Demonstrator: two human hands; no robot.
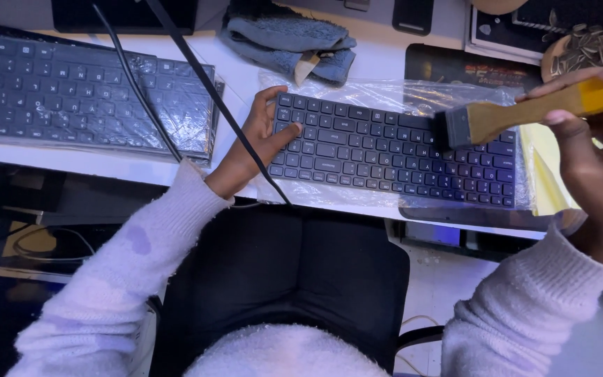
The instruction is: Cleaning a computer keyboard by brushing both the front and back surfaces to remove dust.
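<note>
Black keyboard centred on the white desk, lying on clear plastic wrap. Left hand resting on its left end, fingers spread and loosely bent, thumb on the keys, gripping nothing. Right hand raised at the right edge, fingers closed round the yellow handle of a brush, dark bristles touching the keyboard's far right keys. Second keyboard, wrapped in plastic, far left. Grey cloth beyond. Bowl of seeds far right.
</note>
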